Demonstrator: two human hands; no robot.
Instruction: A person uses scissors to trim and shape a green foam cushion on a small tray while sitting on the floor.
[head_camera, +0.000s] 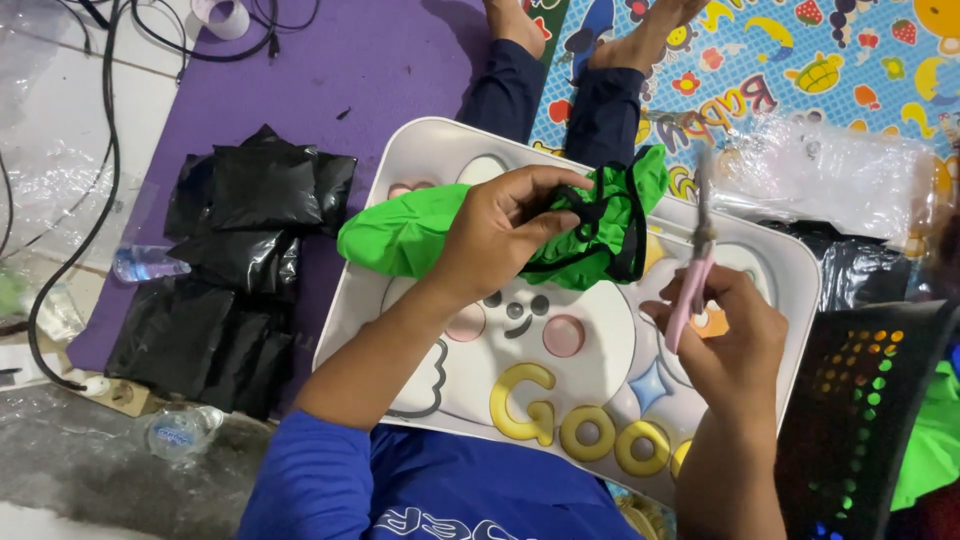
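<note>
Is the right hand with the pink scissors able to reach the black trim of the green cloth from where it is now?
Probably yes. The right hand holds the pink scissors beside the green cloth, and nothing lies between the blades and its black trim.

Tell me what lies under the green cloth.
Under the green cloth lies the white cartoon lap tray, its face and yellow letters showing. The left hand grips the cloth; the tray part beneath is hidden.

Left grip (500, 235) curled shut — right grip (725, 335) fisted, both forearms raised.
</note>
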